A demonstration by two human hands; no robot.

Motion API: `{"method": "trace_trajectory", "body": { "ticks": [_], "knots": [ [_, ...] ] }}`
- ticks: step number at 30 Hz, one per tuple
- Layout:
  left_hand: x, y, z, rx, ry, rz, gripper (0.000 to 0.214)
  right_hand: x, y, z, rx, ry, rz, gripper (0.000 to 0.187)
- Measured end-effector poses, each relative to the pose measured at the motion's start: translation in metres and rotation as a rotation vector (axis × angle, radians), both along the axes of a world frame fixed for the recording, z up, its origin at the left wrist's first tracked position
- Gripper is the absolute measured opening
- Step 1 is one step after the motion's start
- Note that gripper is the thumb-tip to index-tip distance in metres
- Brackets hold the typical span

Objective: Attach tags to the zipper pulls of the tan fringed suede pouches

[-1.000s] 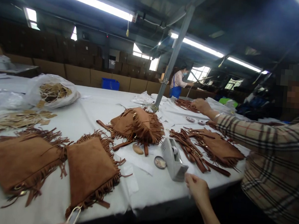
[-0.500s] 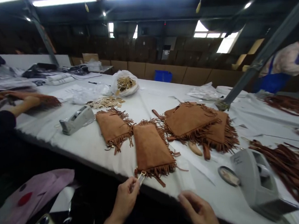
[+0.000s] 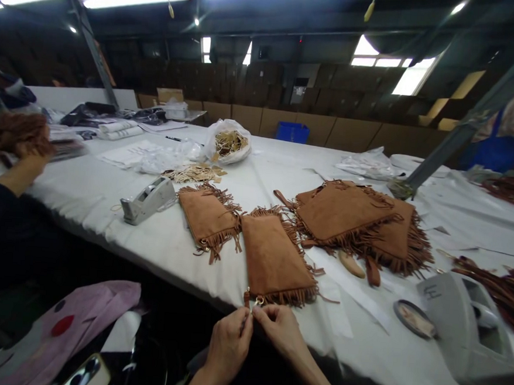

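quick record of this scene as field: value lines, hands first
left hand: fingertips just below a small gold-coloured metal clasp; exact grip hidden
right hand: fingertips meeting the left's there
nearest item: brown rectangular suede-look fringed pouch, flat at the front edge of the white-covered table
left of it: second brown fringed pouch
right, farther back: pile of brown fringed pouches
tools: grey tape dispenser at left, another tape dispenser at right

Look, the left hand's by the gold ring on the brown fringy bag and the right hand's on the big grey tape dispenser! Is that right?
No: the right hand isn't on the big grey tape dispenser. The head view shows it beside the left hand, by the gold ring on the brown fringy bag.
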State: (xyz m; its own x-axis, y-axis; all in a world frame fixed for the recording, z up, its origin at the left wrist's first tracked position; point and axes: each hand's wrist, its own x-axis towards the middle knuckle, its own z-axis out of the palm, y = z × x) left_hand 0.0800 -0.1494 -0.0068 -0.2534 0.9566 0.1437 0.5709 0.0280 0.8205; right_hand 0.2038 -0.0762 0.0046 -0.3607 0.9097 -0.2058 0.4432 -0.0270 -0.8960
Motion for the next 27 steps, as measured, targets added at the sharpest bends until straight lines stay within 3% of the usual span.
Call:
{"method": "trace_trajectory", "body": {
  "ticks": [6, 14, 18, 21, 24, 27],
  "knots": [
    [0.003, 0.001, -0.004, -0.112, -0.122, 0.0, 0.03, -0.004, -0.006, 0.003, -0.112, -0.081, -0.084, 0.043],
    [0.006, 0.002, 0.005, -0.114, -0.367, -0.002, 0.035, -0.005, -0.009, 0.006, -0.234, 0.057, -0.258, 0.031],
    [0.006, 0.003, 0.008, -0.122, -0.463, 0.003, 0.039, -0.003, -0.009, 0.002, -0.356, 0.111, -0.16, 0.038],
    [0.007, 0.003, 0.006, -0.14, -0.526, 0.013, 0.039, -0.003, -0.009, 0.002, -0.343, 0.153, -0.128, 0.043],
    [0.008, 0.001, 0.006, -0.141, -0.486, 0.099, 0.034, -0.006, -0.01, 0.003, -0.282, 0.137, -0.157, 0.042],
    [0.006, -0.002, 0.009, -0.081, -0.294, 0.138, 0.036, -0.008, -0.009, 0.002, -0.256, 0.11, -0.164, 0.043]
  ]
}}
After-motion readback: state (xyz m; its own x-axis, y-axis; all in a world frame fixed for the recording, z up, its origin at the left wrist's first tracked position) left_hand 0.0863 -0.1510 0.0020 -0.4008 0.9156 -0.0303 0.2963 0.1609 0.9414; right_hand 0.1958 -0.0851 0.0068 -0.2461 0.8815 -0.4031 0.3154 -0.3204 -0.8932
